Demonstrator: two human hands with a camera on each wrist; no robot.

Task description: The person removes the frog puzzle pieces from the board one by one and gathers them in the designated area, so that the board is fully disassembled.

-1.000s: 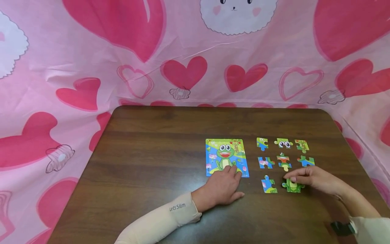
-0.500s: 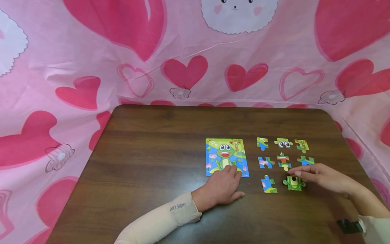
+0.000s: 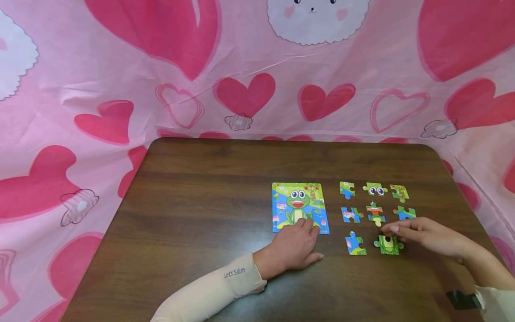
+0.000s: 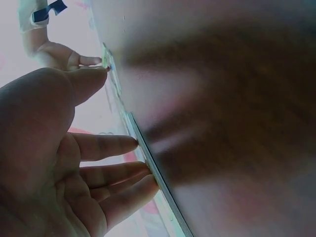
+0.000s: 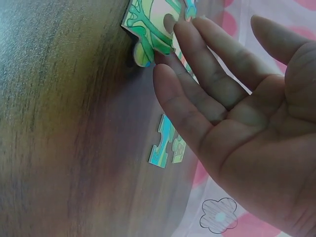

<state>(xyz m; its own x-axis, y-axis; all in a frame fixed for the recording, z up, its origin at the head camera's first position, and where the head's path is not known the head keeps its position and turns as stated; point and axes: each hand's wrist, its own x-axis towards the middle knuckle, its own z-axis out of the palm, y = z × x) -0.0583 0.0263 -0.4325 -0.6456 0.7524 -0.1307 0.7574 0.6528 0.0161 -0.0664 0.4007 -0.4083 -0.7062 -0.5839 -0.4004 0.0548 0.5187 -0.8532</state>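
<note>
My left hand (image 3: 293,246) rests its fingertips on the lower edge of a square frog picture board (image 3: 297,201), thumb spread to the side. In the left wrist view, those fingers (image 4: 111,148) meet the board's thin edge. My right hand (image 3: 428,237) is at a green frog-body puzzle piece (image 3: 388,245), fingertips at its upper right side. The right wrist view shows the fingers fairly straight beside this frog-body piece (image 5: 150,27), with the thumb away from it. Left of that piece lies a blue-and-green corner piece (image 3: 355,245); a frog-mouth piece (image 3: 376,214) lies above it.
Further puzzle pieces lie in spaced rows: a frog-eyes piece (image 3: 375,189), a tree piece (image 3: 399,192), a flower piece (image 3: 351,215) and a blue-green piece (image 3: 404,212) close to my right hand. A pink heart-patterned cloth (image 3: 241,58) hangs behind the brown table (image 3: 193,192).
The frog-body piece has shifted slightly, and my right hand has moved a little to the right, uncovering more of the piece's right side. My left hand stays on the board.
</note>
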